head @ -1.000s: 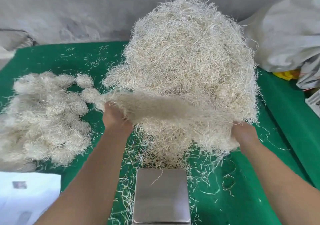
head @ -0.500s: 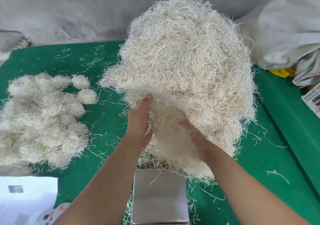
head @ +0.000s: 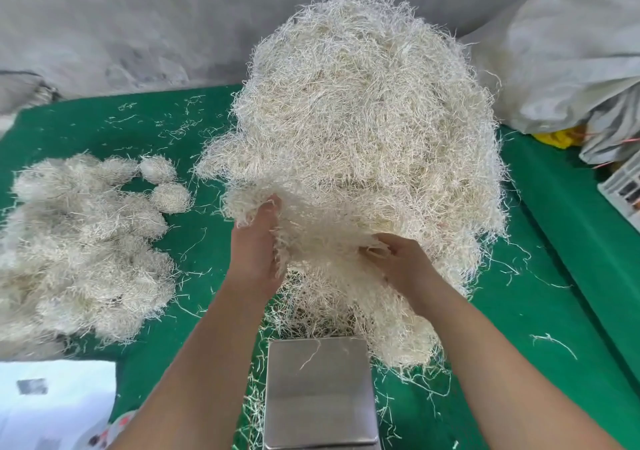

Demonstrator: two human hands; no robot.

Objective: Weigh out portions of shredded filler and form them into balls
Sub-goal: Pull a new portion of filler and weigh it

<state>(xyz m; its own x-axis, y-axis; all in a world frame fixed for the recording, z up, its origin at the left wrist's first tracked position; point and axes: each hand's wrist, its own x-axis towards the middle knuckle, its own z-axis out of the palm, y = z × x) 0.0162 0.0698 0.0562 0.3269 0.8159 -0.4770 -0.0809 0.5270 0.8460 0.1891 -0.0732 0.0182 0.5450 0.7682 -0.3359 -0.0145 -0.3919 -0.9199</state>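
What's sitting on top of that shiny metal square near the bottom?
The metal scale platform carries only a stray strand or two. The filler clump gripped by the left hand and right hand is above the table, beyond it. Its display isn't visible.

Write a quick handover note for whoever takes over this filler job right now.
Left hand and right hand both hold one clump of filler at the front of the big pile.
Scale pan near the table's front edge carries only a stray strand.
Done: finished balls heaped on the left.
Left: weigh this clump, ball it, repeat.
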